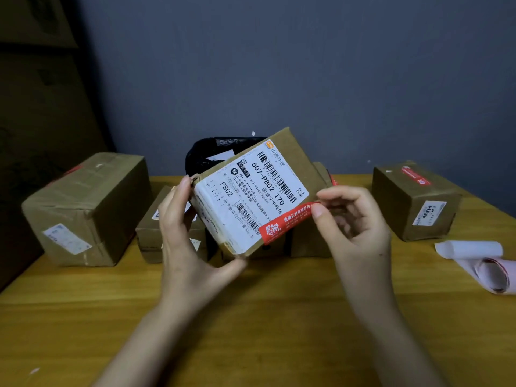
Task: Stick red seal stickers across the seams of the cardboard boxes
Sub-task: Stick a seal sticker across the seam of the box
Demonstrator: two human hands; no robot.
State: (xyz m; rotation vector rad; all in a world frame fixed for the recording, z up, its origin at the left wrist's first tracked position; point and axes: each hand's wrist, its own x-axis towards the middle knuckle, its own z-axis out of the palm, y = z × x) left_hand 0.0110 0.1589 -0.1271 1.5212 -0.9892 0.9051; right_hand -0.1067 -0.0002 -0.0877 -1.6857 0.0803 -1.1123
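Observation:
A small cardboard box [296,160] with a white shipping label is tilted up above the wooden table [251,317], label facing me. My left hand [184,241] grips its left end, thumb under the lower corner. A red seal sticker [284,222] lies across the box's lower right edge, partly over the label. My right hand [354,222] pinches the sticker's right end between thumb and fingers.
A large box [83,208] stands at the left, a smaller box [150,233] behind my left hand, another [310,241] behind the held box. A box bearing a red sticker [416,202] sits at the right. Curled sticker backing sheets [483,263] lie at the right edge. A black bag [206,155] is behind.

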